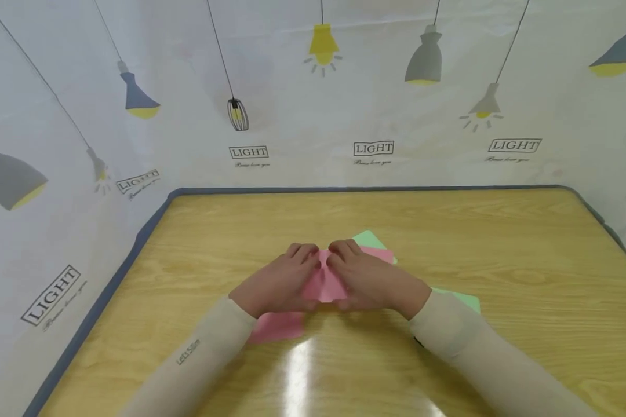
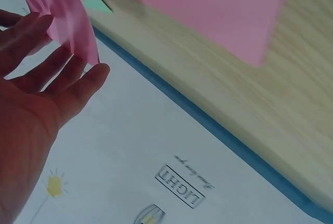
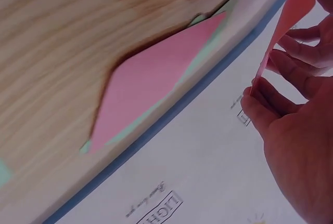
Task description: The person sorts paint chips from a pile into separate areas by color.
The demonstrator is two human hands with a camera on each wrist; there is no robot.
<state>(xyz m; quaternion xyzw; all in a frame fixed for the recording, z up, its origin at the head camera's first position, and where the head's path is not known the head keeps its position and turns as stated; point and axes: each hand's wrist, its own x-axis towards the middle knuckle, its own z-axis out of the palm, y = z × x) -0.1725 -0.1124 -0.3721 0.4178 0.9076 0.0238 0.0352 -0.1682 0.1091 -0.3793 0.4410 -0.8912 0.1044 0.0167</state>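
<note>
Two cream sleeves (image 1: 188, 359) reach in from the bottom edge, lettering on the left one, and lead to a pair of bare hands working close together. Left hand (image 1: 281, 275) and right hand (image 1: 372, 278) have their fingers bent in toward each other, and between them they hold a folded-looking pink paper (image 1: 324, 286) raised off the wooden table (image 1: 501, 231). Each hand pinches its own side of it: in the left wrist view the fingers lie along the curved edge, and in the right wrist view the fingertips grip the sheet nearly edge-on. The fingertips of the two hands almost meet over the upper part of the paper, with a gap between them.

Just beyond the right hand, a flat pink sheet (image 1: 381, 253) lies on a mint-green sheet (image 1: 367, 238), both partly covered by that hand in the head view. Nearer the person than the left hand, beside its wrist, lies another pink piece (image 1: 279, 325), its outer part hidden by the forearm. A green piece (image 1: 461, 299) pokes out past the right wrist, mostly behind the sleeve; a dark sliver (image 1: 418, 341) under that sleeve is too small to identify. How the held paper is creased is hard to make out, as the fingers cover its sides.
</note>
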